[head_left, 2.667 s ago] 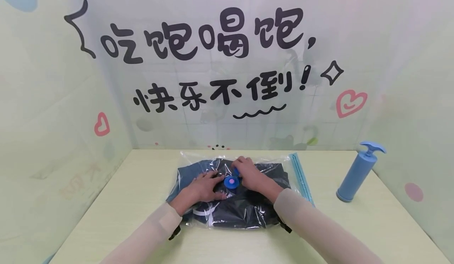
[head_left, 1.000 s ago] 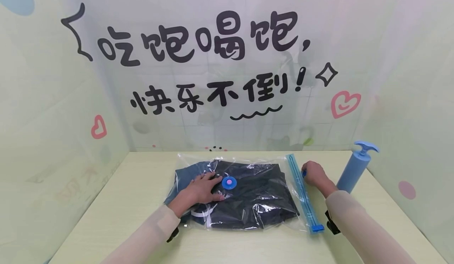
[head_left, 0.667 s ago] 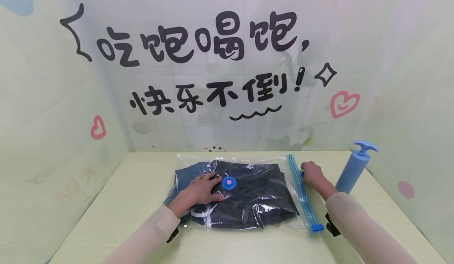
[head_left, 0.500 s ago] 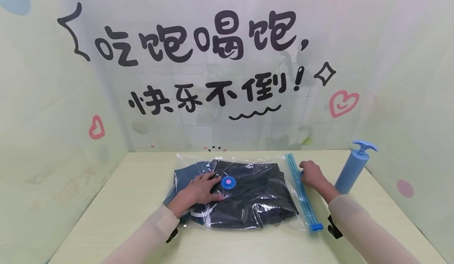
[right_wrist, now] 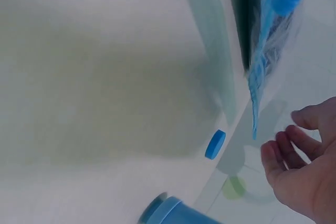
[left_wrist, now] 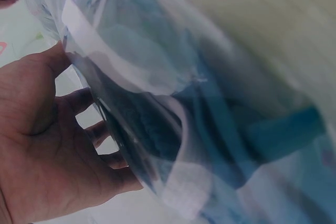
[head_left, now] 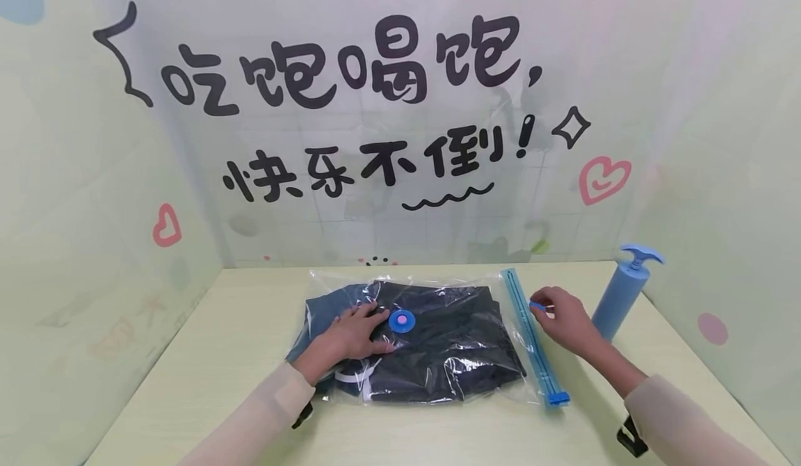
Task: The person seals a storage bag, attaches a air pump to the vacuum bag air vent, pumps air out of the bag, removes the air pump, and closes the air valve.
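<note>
A clear vacuum storage bag [head_left: 438, 372] of dark folded clothes lies flat on the table. My left hand [head_left: 350, 337] rests spread on its left part, fingers straight, beside the blue valve [head_left: 402, 321] with its pink centre. In the left wrist view that palm [left_wrist: 47, 140] faces the camera, fingertips on the plastic. My right hand [head_left: 566, 318] is just past the blue zip strip [head_left: 530, 334], over a small blue valve cap [head_left: 537, 306]. In the right wrist view the cap [right_wrist: 215, 144] lies on the table, apart from the loosely bent fingers [right_wrist: 273, 161].
A blue hand pump [head_left: 619, 295] with a T-shaped handle stands at the right, behind my right hand. A blue zip slider [head_left: 558, 398] sits at the near end of the strip. A printed cloth wall [head_left: 375, 236] rises along the back table edge.
My right hand has carried the blue cap from beside the valve to the right, past the zip strip, and let go of it on the table. The left hand has stayed on the bag.
</note>
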`<state>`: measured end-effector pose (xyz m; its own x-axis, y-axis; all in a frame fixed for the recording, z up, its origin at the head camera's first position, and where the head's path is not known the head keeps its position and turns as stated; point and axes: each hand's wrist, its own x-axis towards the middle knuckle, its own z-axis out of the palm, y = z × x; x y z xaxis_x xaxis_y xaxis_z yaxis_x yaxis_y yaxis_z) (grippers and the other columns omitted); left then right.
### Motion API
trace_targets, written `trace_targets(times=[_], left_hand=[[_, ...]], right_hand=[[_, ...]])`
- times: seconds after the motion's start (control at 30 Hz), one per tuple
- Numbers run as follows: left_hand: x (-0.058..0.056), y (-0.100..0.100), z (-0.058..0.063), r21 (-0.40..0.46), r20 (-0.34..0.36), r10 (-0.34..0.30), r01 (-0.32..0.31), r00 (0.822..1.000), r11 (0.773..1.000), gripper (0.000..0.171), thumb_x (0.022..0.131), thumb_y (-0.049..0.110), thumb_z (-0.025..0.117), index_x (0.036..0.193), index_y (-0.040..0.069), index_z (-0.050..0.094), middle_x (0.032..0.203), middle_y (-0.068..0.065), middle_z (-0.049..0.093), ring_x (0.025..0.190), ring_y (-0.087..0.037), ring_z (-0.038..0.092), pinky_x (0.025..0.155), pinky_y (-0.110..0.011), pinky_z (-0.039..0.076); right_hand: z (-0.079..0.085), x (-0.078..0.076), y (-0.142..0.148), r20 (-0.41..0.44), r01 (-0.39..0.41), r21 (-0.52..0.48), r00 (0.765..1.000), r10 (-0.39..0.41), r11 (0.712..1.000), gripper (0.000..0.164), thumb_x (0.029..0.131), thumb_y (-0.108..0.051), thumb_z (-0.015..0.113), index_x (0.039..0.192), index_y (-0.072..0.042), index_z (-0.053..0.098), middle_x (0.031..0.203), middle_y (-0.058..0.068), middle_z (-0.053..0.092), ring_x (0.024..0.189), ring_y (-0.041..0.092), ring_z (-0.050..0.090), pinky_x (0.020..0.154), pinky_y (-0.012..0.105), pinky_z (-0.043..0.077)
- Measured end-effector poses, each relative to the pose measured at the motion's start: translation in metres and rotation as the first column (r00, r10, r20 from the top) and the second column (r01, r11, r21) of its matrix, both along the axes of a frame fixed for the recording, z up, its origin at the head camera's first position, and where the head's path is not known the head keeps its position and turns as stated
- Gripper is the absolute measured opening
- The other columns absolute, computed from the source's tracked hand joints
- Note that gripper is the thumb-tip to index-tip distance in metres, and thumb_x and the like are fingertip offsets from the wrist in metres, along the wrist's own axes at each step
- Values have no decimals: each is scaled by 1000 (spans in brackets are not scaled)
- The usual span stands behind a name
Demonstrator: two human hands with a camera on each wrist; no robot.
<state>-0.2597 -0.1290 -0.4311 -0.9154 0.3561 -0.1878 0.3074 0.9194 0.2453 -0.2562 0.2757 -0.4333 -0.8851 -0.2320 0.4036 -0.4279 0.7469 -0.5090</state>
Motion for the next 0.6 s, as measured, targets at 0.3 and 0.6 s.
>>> trace_targets(times=[0.3,0.6], left_hand=[[0,-2,0,18,3,-2,2,1000,1000,75,95,51,69,156,14,44,161,-17,28,143,-51,25,108,-70,25],[0,0,1,21,16,6,-6,1000,1000,75,95,50,69,156,14,44,161,-17,28,143,-51,24,108,-69,25]], right_hand=[[5,31,43,325,-185,-74,924,199,980,26,99,-19,70,76,-9,62,67,-1,57,61,12,54,55,28,48],[18,48,108,761,-313,-140,573,304,939,37,101,-22,66,69,-8,54,60,-2,53,53,8,47,51,23,42]])
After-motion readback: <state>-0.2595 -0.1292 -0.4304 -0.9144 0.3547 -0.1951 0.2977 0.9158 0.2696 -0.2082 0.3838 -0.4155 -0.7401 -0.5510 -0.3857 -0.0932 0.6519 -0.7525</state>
